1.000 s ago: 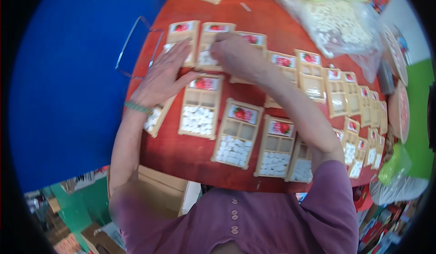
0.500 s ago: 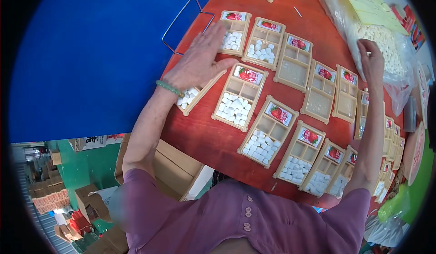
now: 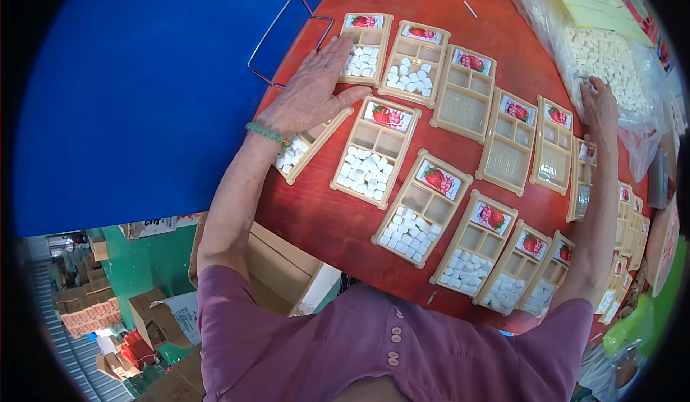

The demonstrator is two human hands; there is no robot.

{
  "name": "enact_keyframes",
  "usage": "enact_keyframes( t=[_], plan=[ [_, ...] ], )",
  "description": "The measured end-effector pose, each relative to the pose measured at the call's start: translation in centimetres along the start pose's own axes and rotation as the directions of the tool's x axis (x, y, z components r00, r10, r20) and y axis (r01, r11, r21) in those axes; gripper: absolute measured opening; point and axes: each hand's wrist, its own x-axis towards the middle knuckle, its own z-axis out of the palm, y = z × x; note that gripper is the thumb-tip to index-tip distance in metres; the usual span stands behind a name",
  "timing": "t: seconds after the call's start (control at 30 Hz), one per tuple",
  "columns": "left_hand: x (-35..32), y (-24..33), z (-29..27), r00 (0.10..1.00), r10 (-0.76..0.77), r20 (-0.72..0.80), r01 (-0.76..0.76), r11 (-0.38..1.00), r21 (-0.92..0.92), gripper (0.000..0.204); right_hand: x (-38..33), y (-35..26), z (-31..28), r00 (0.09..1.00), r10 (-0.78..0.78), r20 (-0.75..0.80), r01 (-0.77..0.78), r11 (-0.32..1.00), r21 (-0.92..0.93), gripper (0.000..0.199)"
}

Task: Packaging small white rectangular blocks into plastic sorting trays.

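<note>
My left hand [image 3: 309,89] lies flat, fingers outstretched, beside and partly over a tan compartment tray [image 3: 365,37] of white marshmallow-like pieces. Its wrist, with a green bead bracelet [image 3: 264,131], covers part of a tilted tray [image 3: 305,150]. At the near edge of a clear plastic bag [image 3: 557,35] full of small white pieces [image 3: 611,60] is my right hand [image 3: 601,107]. Its fingers are bent, and what they hold, if anything, is hidden. Below it, the forearm crosses several trays. The tray in the middle [image 3: 463,93] has a strawberry-picture packet and a bare large compartment.
Trays with white pieces [image 3: 410,233] line the near side of the red table [image 3: 316,222]. A bent metal wire frame [image 3: 269,39] sits at the left edge. Yellow-green sheets [image 3: 596,3] lie on the bag. A cardboard box [image 3: 280,265] stands below the table.
My right hand has moved slightly right and nearer to me, along the bag's edge. My left hand stays spread at the same tray. The whole view has shifted a little.
</note>
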Motion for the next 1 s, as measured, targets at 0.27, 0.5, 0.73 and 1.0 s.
enact_keyframes(
  t=[0.27, 0.5, 0.73, 1.0],
  plan=[
    [0.1, 0.1, -0.3, 0.997, 0.063, -0.043, -0.061, 0.997, 0.049, 0.088, 1.2, 2.0, 1.7, 1.000, 0.012, -0.001, -0.012, 0.997, -0.071, 0.049],
    [0.0, -0.3, -0.1, 0.998, 0.068, 0.004, -0.068, 0.993, 0.096, 0.088, 1.6, 3.4, 2.4, 0.979, -0.200, 0.042, 0.203, 0.970, -0.130, 0.048],
    [-0.3, -0.4, -0.2, 0.999, 0.051, 0.017, -0.053, 0.992, 0.114, 0.085, 2.2, 3.5, 3.2, 0.987, -0.122, 0.101, 0.123, 0.992, -0.006, 0.031],
    [0.2, 0.9, -1.9, 0.996, 0.085, -0.029, -0.086, 0.996, -0.035, 0.077, 4.5, 3.8, 2.9, 0.967, -0.243, -0.076, 0.249, 0.965, 0.082, 0.046]
  ],
)
